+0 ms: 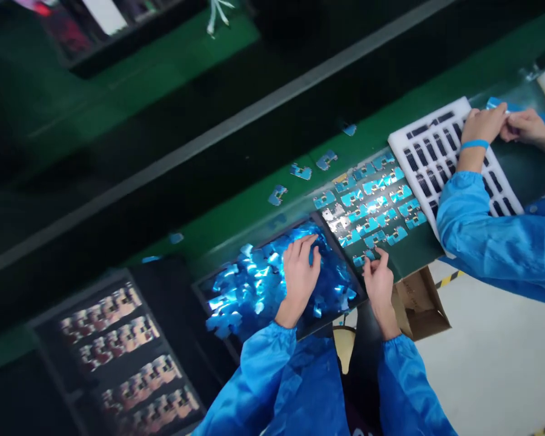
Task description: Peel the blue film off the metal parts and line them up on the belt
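Note:
My left hand (300, 272) lies flat, fingers stretched out, on a heap of shiny blue film pieces (254, 284) in a black tray (209, 280). My right hand (378, 278) rests at the near edge of a dark board (413, 251) where several blue-covered small parts (372, 203) lie in rows. Its fingertips pinch at one blue piece (361, 260) at the board's near-left corner. Both my arms wear blue sleeves.
A co-worker in blue sleeves works at the right, both hands (499, 124) over a white slotted tray (436, 151) of dark parts. Loose blue pieces (302, 172) lie on the green bench. A black rack of small parts (118, 351) stands at lower left. A cardboard box (420, 303) sits below the board.

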The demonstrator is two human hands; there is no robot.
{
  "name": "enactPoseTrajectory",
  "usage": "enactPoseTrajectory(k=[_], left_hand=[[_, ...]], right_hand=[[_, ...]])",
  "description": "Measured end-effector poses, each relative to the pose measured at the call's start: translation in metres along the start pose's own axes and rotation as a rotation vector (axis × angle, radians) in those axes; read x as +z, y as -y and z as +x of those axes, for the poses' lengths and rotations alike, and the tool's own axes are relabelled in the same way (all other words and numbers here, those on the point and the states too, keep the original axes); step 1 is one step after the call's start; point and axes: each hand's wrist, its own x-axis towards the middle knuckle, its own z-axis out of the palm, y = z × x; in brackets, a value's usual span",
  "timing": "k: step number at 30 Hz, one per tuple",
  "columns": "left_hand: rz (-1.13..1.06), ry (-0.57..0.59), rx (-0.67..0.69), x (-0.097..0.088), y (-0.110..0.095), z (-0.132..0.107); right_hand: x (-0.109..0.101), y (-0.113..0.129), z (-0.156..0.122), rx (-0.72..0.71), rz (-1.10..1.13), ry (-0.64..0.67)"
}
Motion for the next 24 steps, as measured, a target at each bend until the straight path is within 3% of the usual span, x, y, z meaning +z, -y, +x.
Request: enactPoseTrajectory(k=[4, 7, 10, 13, 16, 18, 21, 24], left_hand=[[-0.016, -0.052, -0.029, -0.007, 0.007, 0.031], [0.012, -0.135, -0.083, -0.011, 0.023, 0.072], [0.064, -0.151, -0.232, -0.011, 0.048, 0.124], [0.133, -0.063, -0.361, -0.006, 0.068, 0.167], [0.181, -0.018, -0.29, 0.002, 0.076, 0.184], [0.194, -0.009, -0.232, 0.004, 0.078, 0.185], [0.204, 0.008, -0.227, 0.002, 0.08, 0.182], [0.169, 0.032, -0.255, -0.003, 0.082, 0.186]], right_hand=[[-0.013, 0.005, -0.007, -0.066, 0.059, -0.021], [-0.034, 0.022, 0.013, -0.135, 0.036, -0.063], [-0.044, 0.055, 0.08, -0.338, 0.025, -0.139], [-0.032, 0.099, 0.18, -0.612, -0.047, -0.163], [-0.011, 0.137, 0.278, -0.711, -0.149, -0.142], [0.003, 0.155, 0.328, -0.716, -0.257, -0.103], [0.018, 0.173, 0.374, -0.689, -0.377, -0.086], [0.022, 0.186, 0.396, -0.642, -0.466, -0.089]])
